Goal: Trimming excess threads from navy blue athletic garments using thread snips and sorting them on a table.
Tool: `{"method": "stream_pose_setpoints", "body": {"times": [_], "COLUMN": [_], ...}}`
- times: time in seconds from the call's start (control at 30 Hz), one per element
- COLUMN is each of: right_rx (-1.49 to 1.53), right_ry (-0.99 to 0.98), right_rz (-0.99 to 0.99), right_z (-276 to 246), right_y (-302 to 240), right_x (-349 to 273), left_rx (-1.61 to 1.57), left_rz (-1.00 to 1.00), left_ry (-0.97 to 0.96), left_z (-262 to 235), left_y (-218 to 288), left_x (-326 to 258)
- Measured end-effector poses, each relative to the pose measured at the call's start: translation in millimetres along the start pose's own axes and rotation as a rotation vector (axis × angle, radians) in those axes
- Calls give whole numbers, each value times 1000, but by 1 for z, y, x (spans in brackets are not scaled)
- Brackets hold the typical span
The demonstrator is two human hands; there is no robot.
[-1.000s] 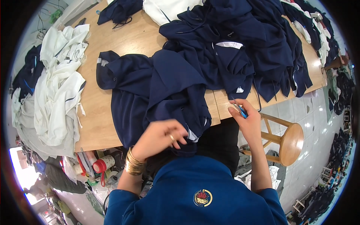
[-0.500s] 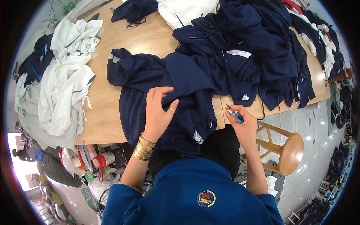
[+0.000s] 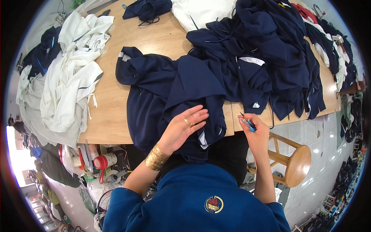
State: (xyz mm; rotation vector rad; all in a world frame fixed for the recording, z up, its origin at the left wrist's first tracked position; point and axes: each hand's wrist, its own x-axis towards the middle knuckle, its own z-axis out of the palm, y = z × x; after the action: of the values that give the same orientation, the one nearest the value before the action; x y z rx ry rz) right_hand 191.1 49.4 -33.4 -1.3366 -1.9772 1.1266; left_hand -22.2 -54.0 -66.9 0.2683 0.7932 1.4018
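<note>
A navy garment (image 3: 150, 104) lies bunched at the table's front edge, part of it hanging over toward my lap. Above its lower right part is my left hand (image 3: 181, 130), palm partly turned up and fingers stretched out, holding nothing. A white tag or patch (image 3: 203, 139) on the cloth shows just below those fingertips. Closed around small thread snips with blue handles (image 3: 251, 126), my right hand (image 3: 259, 133) is off the garment's right side, near the table edge. The snips' dark tips point up and left. Whether the left hand touches the cloth I cannot tell.
More navy garments (image 3: 270, 58) are heaped on the right of the wooden table (image 3: 108, 120). White garments (image 3: 69, 92) pile up at the left, and white cloth (image 3: 205, 11) lies at the back. A wooden stool (image 3: 297, 164) stands right; a red-lidded bottle (image 3: 104, 161) sits below the left edge.
My left hand has moved right and down across the garment, turning its palm up. My right hand, still with the snips, has shifted slightly right and down. The view has moved a little.
</note>
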Motion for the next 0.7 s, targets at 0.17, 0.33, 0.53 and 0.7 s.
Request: {"method": "stream_pose_setpoints", "body": {"times": [0.17, 0.33, 0.53, 0.7], "right_rx": [-38, -44, -46, -47], "right_ry": [-36, -49, -53, -39], "right_rz": [-60, -162, -73, -92], "right_z": [6, 6, -1, -1], "right_y": [-12, -10, -4, 3], "right_x": [-1, -2, -9, -11], "left_rx": [-417, -518, -495, -49], "left_rz": [178, 153, 132, 415], "left_ry": [188, 336, 201, 329], "left_z": [-7, -17, -26, -6], "left_y": [-4, 0, 17, 16], "left_x": [27, 43, 43, 37]}}
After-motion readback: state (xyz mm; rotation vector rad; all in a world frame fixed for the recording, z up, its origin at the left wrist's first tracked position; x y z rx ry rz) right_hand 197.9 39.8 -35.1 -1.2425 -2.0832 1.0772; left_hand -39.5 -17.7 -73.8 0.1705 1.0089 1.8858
